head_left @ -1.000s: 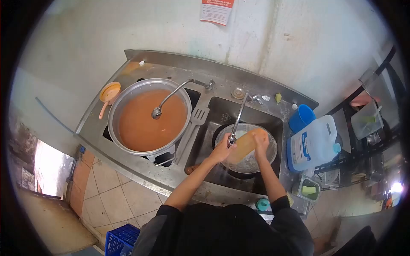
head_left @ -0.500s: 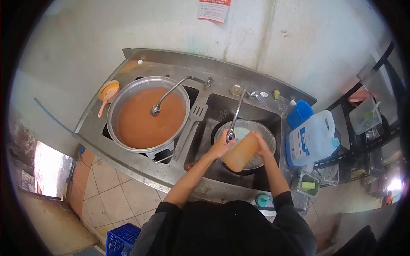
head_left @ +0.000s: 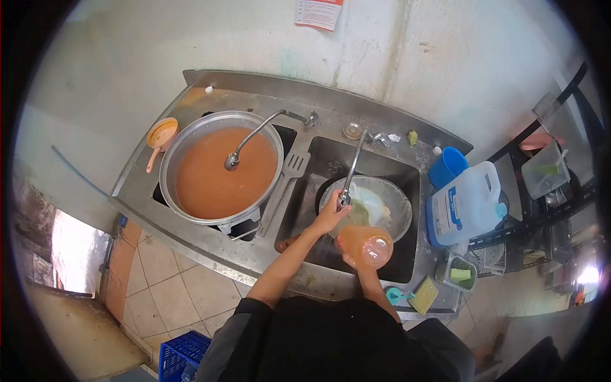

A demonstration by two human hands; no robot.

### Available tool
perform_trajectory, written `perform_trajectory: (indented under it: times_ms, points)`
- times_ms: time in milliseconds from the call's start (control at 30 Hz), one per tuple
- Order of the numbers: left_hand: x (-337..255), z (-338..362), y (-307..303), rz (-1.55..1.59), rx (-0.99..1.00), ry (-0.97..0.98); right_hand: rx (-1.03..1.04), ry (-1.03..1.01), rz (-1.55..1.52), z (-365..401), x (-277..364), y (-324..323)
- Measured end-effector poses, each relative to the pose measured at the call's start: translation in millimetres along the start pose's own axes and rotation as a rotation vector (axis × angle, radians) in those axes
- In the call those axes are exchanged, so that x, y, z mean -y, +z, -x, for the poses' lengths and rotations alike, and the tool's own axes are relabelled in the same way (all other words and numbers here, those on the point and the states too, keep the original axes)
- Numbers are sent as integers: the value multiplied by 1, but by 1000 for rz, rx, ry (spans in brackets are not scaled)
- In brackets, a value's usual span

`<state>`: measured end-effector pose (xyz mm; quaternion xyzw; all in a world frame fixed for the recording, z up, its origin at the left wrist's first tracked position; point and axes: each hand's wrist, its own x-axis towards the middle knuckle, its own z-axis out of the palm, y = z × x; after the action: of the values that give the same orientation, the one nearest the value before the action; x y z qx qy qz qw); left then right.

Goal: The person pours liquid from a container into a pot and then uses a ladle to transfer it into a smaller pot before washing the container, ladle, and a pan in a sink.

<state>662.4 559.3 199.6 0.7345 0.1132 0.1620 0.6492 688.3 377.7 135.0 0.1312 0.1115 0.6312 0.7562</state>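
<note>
Orangey see-through container (head_left: 364,246) is tilted over the sink (head_left: 400,266), round end facing us, chrome faucet (head_left: 354,167) angled down near it

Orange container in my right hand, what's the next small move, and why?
Probably bring the orange container up under the nozzle. The right hand holds it tipped, base toward the camera, near the bowl's close edge, and the left hand is at the nozzle.

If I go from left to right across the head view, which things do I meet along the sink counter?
Pink-handled dipper, large metal pot, slotted spatula, metal basin, large plastic jug.
</note>
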Motion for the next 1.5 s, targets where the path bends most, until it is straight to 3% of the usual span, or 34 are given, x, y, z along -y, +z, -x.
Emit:
perform_trajectory:
  times_ms: [167,267,333,367,433,467,533,567,633,800,900,967,1000,1067,1100,1167,1233,1300,1333,1400,1500]
  points:
    - [3,-1,0,46,17,-42,-180,-150,-431,-7,4,-8]
    - [6,-2,1,46,13,-2,-191,7,-627,-6,6,-1]
    - [5,-3,-2,45,39,-8,-236,-247,-91,-2,19,-13]
    - [3,-5,-4,45,59,-15,-231,-247,-90,-4,15,10]
    - [-10,-4,-9,147,89,-45,-568,-614,578,-17,-8,88]
    - [-15,-5,-11,252,121,-78,-564,-612,576,-21,1,89]
    - [-4,-16,-19,276,166,-128,-502,-748,970,-31,14,88]
    - [3,-20,-23,304,214,-180,-498,-744,969,-35,12,85]
    - [-16,-19,-31,282,215,-223,-532,-698,1518,-47,0,80]
    - [-11,-20,-47,170,121,-209,-435,-473,1477,-79,-12,52]
    - [5,-18,-48,266,207,-172,-443,-352,1586,-92,-21,56]
    - [-17,-2,-55,214,209,-201,-446,-338,1858,-96,-26,59]
    - [-26,5,-55,169,236,-227,-447,-342,1858,-100,-22,55]
    - [-16,24,-50,164,134,-121,-348,-283,1430,-106,-3,43]
    - [-8,35,-45,157,26,-19,-355,-301,1432,-104,1,45]
    - [14,55,-32,103,0,19,-468,-218,1581,-104,0,51]
    - [28,62,-22,46,-37,53,-422,-261,1662,-107,-1,50]
    - [37,62,-14,73,-172,-21,-398,-702,2215,-119,7,39]
    - [36,62,-13,77,-169,-24,-406,-700,2216,-126,0,55]
    - [31,63,-10,-1,-191,-83,-211,-507,1975,-145,-21,110]
    - [28,62,-10,39,-313,-82,-267,-469,1844,-168,2,100]
